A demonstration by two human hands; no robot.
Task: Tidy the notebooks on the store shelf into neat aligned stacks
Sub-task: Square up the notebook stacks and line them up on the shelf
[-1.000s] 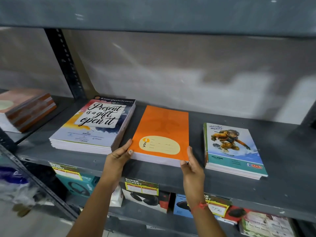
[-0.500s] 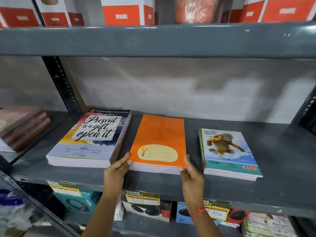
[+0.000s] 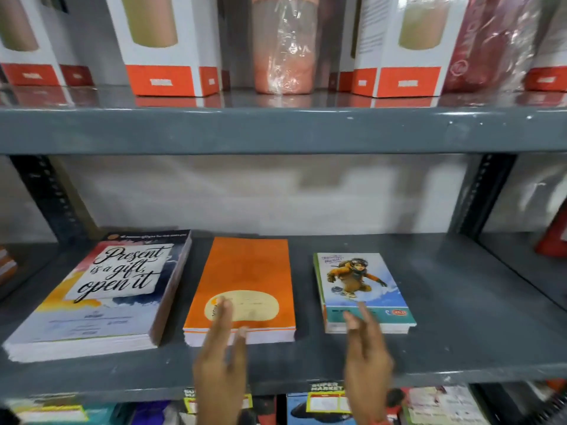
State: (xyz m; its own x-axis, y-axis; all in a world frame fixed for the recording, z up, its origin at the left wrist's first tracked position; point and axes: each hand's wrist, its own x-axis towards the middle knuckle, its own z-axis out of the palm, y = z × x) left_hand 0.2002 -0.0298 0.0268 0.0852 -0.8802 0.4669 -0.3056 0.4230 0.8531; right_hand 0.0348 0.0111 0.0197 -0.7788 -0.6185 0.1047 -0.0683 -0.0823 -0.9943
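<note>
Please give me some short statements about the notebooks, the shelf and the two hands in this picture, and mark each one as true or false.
1. Three notebook stacks lie on the grey shelf. True.
2. The orange stack lies between the other two. True.
3. The left hand grips the "Present is a gift" stack. False: it is open, in front of the orange stack.
4. The right hand holds a notebook in the air. False: it is open and empty, near the snowboarder stack.
5. Boxes stand on the shelf above. True.
</note>
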